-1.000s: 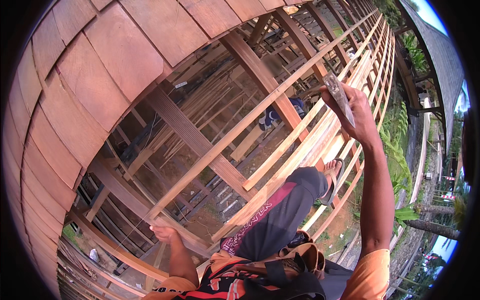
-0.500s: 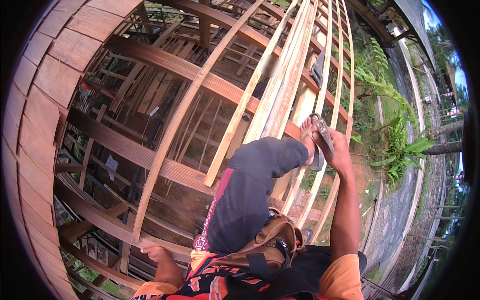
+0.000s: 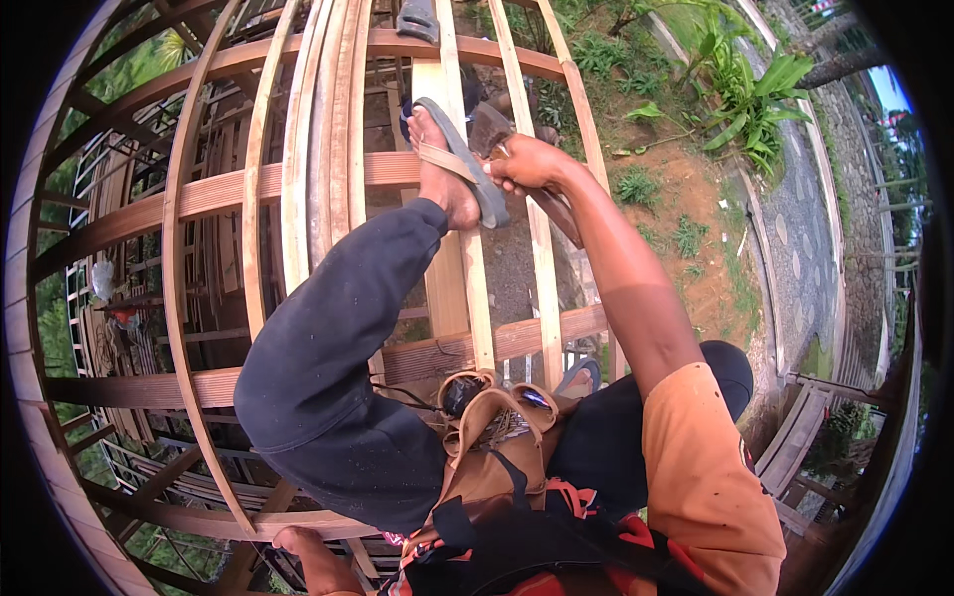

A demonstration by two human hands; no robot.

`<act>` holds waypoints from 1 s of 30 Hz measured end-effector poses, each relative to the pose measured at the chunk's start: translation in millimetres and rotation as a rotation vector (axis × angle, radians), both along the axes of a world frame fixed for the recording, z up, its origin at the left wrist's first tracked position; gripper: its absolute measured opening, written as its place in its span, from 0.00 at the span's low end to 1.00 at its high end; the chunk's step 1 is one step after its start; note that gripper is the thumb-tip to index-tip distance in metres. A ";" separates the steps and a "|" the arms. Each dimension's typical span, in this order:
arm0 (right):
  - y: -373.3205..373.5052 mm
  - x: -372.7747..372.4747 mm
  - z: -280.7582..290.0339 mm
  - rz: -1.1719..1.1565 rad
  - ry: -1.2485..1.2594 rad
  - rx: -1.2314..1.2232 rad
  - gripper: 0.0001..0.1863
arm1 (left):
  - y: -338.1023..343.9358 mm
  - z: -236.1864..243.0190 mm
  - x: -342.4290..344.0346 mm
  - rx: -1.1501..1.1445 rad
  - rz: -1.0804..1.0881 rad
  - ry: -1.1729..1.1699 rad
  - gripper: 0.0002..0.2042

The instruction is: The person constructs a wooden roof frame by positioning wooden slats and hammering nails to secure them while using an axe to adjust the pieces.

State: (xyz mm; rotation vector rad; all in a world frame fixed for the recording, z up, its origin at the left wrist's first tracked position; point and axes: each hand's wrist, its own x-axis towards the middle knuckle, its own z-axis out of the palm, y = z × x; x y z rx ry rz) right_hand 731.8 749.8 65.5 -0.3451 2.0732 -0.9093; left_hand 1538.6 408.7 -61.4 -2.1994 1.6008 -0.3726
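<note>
My right hand [image 3: 532, 164] is stretched forward and closed around a hammer [image 3: 489, 129]. The hammer's head is beside my left foot in a grey sandal [image 3: 467, 164], and its handle runs back under the hand. That foot rests on a pale vertical batten [image 3: 447, 278] of a curved wooden lattice frame. My left hand [image 3: 298, 544] is low at the bottom edge, partly cut off, gripping a wooden beam [image 3: 199, 517] of the frame. A brown leather tool pouch [image 3: 487, 427] hangs at my waist between my legs.
Curved horizontal rails [image 3: 209, 194] and thin upright battens [image 3: 298, 149] form an open lattice with gaps down to the ground. My other sandalled foot [image 3: 578, 377] rests on a lower rail. Grass, plants [image 3: 755, 89] and a stone path [image 3: 825, 258] lie far below on the right.
The view has tipped downward. My right hand came down from a raised position to beside my left foot, still holding the hammer. My left hand stayed on the frame.
</note>
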 end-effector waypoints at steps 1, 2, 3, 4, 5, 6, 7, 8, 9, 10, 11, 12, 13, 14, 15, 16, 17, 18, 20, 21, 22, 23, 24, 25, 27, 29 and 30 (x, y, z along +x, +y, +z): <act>-10.2 -12.0 13.0 0.215 0.118 0.148 0.14 | -4.0 7.8 -3.0 -0.026 0.044 0.073 0.27; -10.7 -25.5 15.7 0.333 0.201 0.287 0.16 | -8.9 11.9 -11.7 -0.046 0.065 0.148 0.27; -17.3 -26.1 30.9 0.438 0.251 0.427 0.14 | -11.1 17.5 -15.5 -0.077 0.106 0.222 0.28; -12.6 -28.7 39.0 0.496 0.317 0.519 0.12 | -12.0 19.8 -23.3 -0.104 0.143 0.314 0.28; -29.7 -26.5 56.0 0.628 0.394 0.623 0.12 | -10.1 25.4 -20.6 -0.140 0.209 0.403 0.29; -32.5 -26.2 68.3 0.755 0.480 0.724 0.12 | -7.9 31.5 -23.5 -0.187 0.268 0.505 0.30; -19.7 -31.8 66.5 0.730 0.488 0.722 0.13 | -10.9 30.5 -37.2 -0.215 0.310 0.615 0.30; -4.5 -37.4 65.2 0.710 0.498 0.718 0.15 | -10.4 31.1 -47.1 -0.239 0.354 0.715 0.31; -13.8 -24.5 78.0 0.835 0.563 0.764 0.17 | -4.9 39.8 -45.2 -0.309 0.426 0.802 0.32; -4.3 -22.8 76.7 0.838 0.580 0.761 0.17 | -1.1 41.2 -54.1 -0.348 0.473 0.895 0.32; 2.2 -20.6 73.8 0.800 0.548 0.712 0.17 | 3.4 43.8 -61.1 -0.384 0.526 0.967 0.33; 8.1 -18.8 67.2 0.759 0.513 0.657 0.17 | 8.3 47.1 -68.8 -0.418 0.562 1.030 0.33; 4.0 -15.8 58.5 0.717 0.459 0.635 0.17 | 11.4 49.7 -73.1 -0.460 0.597 1.089 0.34; -2.2 -10.7 48.3 0.683 0.404 0.613 0.17 | 15.7 53.8 -75.1 -0.493 0.622 1.129 0.35; -5.7 -7.1 35.5 0.697 0.497 0.548 0.16 | 18.5 56.1 -78.1 -0.533 0.663 1.180 0.35; -7.0 -1.9 18.8 0.717 0.589 0.477 0.16 | 21.4 59.5 -82.6 -0.561 0.693 1.217 0.36; -10.7 4.8 8.4 0.739 0.584 0.423 0.18 | 25.1 63.8 -84.8 -0.596 0.722 1.241 0.37; -2.9 8.7 -11.1 0.668 0.577 0.303 0.20 | 26.5 65.5 -92.4 -0.616 0.753 1.263 0.37; -15.8 25.8 -16.3 0.683 0.527 0.297 0.18 | 30.9 71.8 -93.3 -0.651 0.816 1.272 0.39; -17.0 35.3 -12.6 0.647 0.626 0.100 0.17 | 31.7 72.3 -95.9 -0.654 0.851 1.281 0.39; -26.9 40.3 -5.1 0.636 0.583 0.123 0.17 | 32.9 72.4 -97.8 -0.657 0.881 1.293 0.40; -32.0 44.5 -10.7 0.570 0.647 0.099 0.18 | 33.9 70.8 -98.4 -0.654 0.907 1.299 0.40; -48.1 48.2 -11.8 0.568 0.689 0.110 0.18 | 35.1 73.8 -96.4 -0.653 0.922 1.287 0.41; -64.2 58.1 -9.3 0.547 0.650 0.051 0.18 | 34.7 73.9 -84.8 -0.653 0.927 1.230 0.41; -85.2 67.9 -10.2 0.521 0.595 -0.131 0.18 | 32.0 65.7 -74.2 -0.600 0.921 1.067 0.41; -97.8 75.6 -35.6 0.548 0.672 -0.167 0.18 | 28.4 52.5 -64.9 -0.616 0.943 1.064 0.40; -105.0 82.6 -35.4 0.574 0.678 -0.131 0.19 | 26.5 47.6 -59.1 -0.628 0.949 1.057 0.40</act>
